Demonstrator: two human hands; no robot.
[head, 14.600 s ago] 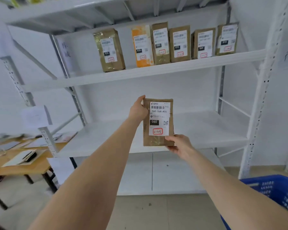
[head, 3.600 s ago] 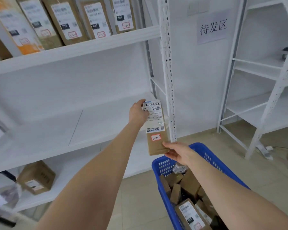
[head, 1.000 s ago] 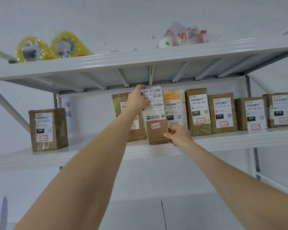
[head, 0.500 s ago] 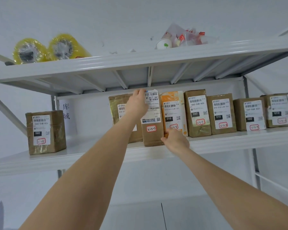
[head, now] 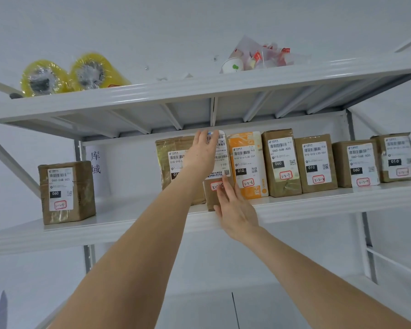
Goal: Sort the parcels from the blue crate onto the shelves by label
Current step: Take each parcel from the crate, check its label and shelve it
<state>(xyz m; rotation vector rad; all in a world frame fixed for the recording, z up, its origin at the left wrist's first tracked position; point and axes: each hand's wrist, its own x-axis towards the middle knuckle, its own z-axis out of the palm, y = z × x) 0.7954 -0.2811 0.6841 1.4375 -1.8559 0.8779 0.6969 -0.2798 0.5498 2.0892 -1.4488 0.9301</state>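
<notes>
Left hand lay flat, fingers straight, against the upper label of the small kraft parcel. Right hand pressed straight fingers on its lower front. The parcel stood upright on the middle shelf, between a taped brown box and an orange parcel. It appeared light and stiff, and would be best gripped by the narrow sides, not the glossy label.

Brown labelled parcel, upright on middle shelf, between gold-taped parcel and orange parcel
</notes>
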